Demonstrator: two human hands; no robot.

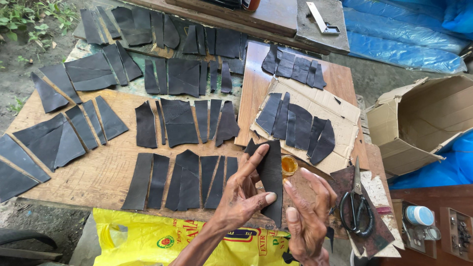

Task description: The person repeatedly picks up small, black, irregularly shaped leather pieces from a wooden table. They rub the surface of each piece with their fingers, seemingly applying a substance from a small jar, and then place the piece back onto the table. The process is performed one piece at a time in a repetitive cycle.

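1. One view only, head cam looking down: left hand [241,194] pinches a black rubber piece [270,180] between thumb and fingers, holding it upright just above the wooden board [106,170].
2. Right hand [306,214] is just beside it, fingers spread, gripping nothing.
3. Scissors [356,204] lie to the right, small amber jar [288,165] sits behind the piece, and cut strips [182,180] are laid out in rows.

boards: rows of cut black rubber pieces [180,120] on wooden board [98,172]
right: black-handled scissors [357,207], open cardboard box [423,123]
front: yellow plastic sack [148,239]
back: blue tarp [404,34]
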